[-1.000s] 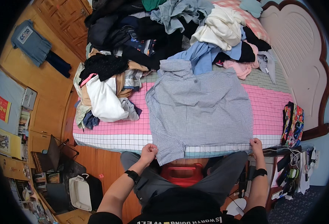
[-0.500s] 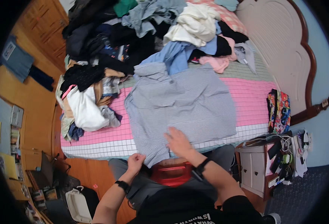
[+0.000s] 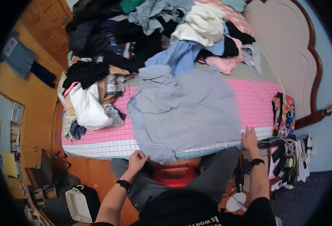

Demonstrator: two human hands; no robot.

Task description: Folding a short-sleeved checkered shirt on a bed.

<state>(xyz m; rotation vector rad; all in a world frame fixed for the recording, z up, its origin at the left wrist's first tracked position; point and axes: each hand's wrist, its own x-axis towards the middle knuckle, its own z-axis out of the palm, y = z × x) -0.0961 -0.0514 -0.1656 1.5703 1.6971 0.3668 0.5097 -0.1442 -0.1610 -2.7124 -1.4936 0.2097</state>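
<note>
A blue-and-white striped shirt (image 3: 196, 116) lies spread on the bed, its collar end away from me and one sleeve hanging toward my lap. My left hand (image 3: 137, 160) is closed in a pinch on the edge of that sleeve, at the bed's near edge. At the shirt's near right corner rests my right hand (image 3: 249, 140), its fingers stretched out beside the hem and touching the bedding. Nothing shows in its grasp.
Piled clothes (image 3: 135, 41) cover the far side of the bed, and a smaller heap with a white garment (image 3: 88, 109) lies left of the shirt. A folded colourful cloth (image 3: 284, 115) sits at the right. Below me stands a red stool (image 3: 175, 175).
My right hand has moved right, from the shirt's near middle to its near right corner. The shirt's lower part lies flatter. My left hand stays at the sleeve.
</note>
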